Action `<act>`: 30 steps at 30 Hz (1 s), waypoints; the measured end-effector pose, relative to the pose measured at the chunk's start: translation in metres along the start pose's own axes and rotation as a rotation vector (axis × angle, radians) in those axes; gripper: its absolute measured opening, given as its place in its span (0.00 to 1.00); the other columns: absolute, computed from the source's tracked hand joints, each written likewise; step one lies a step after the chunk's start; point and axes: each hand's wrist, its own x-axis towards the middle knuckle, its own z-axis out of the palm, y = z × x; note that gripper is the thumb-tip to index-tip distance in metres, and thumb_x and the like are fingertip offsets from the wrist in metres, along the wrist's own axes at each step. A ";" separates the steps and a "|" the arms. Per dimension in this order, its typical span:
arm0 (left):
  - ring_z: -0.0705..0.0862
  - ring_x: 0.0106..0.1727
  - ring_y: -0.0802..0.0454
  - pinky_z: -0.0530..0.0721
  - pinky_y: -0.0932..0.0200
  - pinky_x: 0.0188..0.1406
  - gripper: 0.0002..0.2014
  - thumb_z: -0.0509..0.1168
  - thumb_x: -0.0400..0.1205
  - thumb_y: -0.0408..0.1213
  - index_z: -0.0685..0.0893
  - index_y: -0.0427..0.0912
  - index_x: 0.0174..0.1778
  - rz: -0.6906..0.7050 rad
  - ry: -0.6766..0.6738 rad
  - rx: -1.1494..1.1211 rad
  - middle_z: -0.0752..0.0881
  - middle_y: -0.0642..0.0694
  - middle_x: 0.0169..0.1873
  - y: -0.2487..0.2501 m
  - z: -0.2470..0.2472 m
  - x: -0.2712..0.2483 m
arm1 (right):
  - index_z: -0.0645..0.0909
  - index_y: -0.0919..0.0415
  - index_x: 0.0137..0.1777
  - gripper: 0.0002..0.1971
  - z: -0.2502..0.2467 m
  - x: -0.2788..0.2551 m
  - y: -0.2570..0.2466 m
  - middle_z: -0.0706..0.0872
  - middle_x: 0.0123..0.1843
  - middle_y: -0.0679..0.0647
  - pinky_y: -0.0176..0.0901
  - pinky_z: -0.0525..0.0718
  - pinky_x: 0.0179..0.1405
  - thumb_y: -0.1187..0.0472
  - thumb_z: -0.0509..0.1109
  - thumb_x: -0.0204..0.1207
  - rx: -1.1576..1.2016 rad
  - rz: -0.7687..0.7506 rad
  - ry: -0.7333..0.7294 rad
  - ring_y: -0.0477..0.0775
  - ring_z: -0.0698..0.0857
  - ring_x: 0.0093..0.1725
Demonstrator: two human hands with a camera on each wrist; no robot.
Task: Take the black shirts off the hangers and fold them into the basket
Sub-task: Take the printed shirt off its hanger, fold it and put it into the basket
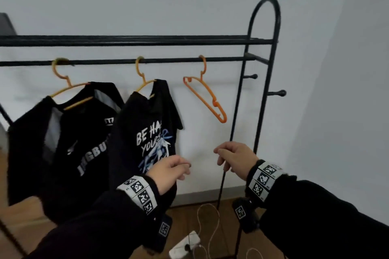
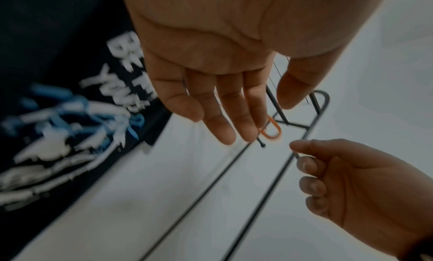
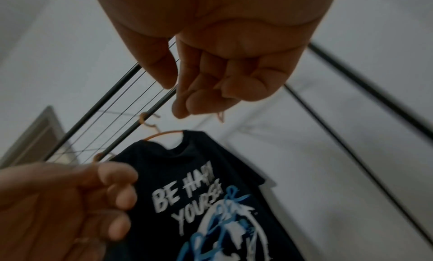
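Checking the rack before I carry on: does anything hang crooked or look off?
Yes. The middle shirt is bunched on its hanger, one hanger arm bare. The right hanger hangs empty and tilted. The left shirt sits normally.

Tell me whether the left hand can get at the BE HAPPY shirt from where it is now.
Probably yes. The left hand hangs empty, fingers relaxed, right in front of the shirt on its orange hanger, with nothing between them. The right hand is off to the side.

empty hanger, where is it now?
Head view: the empty orange hanger hangs on the rack rail, right of the "BE HAPPY" shirt, above the right hand.
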 end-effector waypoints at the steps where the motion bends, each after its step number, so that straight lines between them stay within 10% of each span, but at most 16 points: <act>1: 0.86 0.39 0.53 0.82 0.66 0.38 0.06 0.67 0.83 0.34 0.89 0.47 0.46 0.029 0.061 0.022 0.91 0.46 0.39 -0.001 -0.022 -0.001 | 0.88 0.53 0.48 0.08 0.015 0.008 -0.011 0.91 0.34 0.50 0.38 0.78 0.30 0.56 0.67 0.81 -0.003 -0.026 -0.038 0.47 0.85 0.29; 6: 0.84 0.44 0.61 0.79 0.68 0.48 0.09 0.67 0.80 0.38 0.87 0.58 0.40 0.291 0.498 0.308 0.87 0.56 0.40 0.018 -0.106 -0.006 | 0.87 0.53 0.47 0.11 0.068 0.044 -0.060 0.91 0.39 0.51 0.37 0.78 0.33 0.51 0.66 0.82 -0.008 -0.147 -0.119 0.44 0.85 0.30; 9: 0.81 0.58 0.58 0.78 0.54 0.65 0.12 0.65 0.76 0.45 0.86 0.55 0.54 0.352 0.691 0.424 0.84 0.58 0.53 0.031 -0.142 0.004 | 0.86 0.50 0.48 0.11 0.086 0.065 -0.082 0.90 0.42 0.49 0.37 0.78 0.34 0.49 0.64 0.84 0.002 -0.196 -0.141 0.44 0.85 0.33; 14: 0.76 0.74 0.47 0.75 0.46 0.73 0.36 0.64 0.77 0.56 0.67 0.52 0.81 -0.065 0.569 0.389 0.75 0.49 0.76 0.021 -0.165 0.043 | 0.85 0.47 0.54 0.12 0.098 0.084 -0.108 0.89 0.49 0.48 0.32 0.77 0.32 0.47 0.61 0.85 0.005 -0.263 -0.179 0.42 0.84 0.35; 19: 0.86 0.59 0.49 0.81 0.57 0.57 0.18 0.66 0.79 0.49 0.84 0.50 0.64 -0.087 0.541 0.394 0.89 0.51 0.55 0.035 -0.164 0.079 | 0.84 0.45 0.53 0.10 0.096 0.090 -0.110 0.89 0.50 0.50 0.29 0.76 0.31 0.47 0.61 0.85 -0.021 -0.322 -0.210 0.38 0.84 0.33; 26: 0.87 0.44 0.50 0.82 0.60 0.37 0.17 0.67 0.76 0.37 0.83 0.43 0.61 -0.153 0.302 0.330 0.88 0.47 0.44 0.051 -0.149 0.118 | 0.83 0.44 0.54 0.08 0.069 0.097 -0.094 0.89 0.48 0.48 0.33 0.78 0.33 0.48 0.62 0.84 -0.045 -0.249 -0.184 0.43 0.85 0.36; 30: 0.85 0.40 0.49 0.79 0.59 0.35 0.09 0.63 0.77 0.35 0.84 0.44 0.52 -0.054 0.409 0.184 0.86 0.48 0.37 0.056 -0.131 0.118 | 0.82 0.42 0.60 0.10 0.053 0.100 -0.094 0.89 0.49 0.45 0.36 0.79 0.38 0.47 0.63 0.83 -0.057 -0.236 -0.134 0.42 0.87 0.39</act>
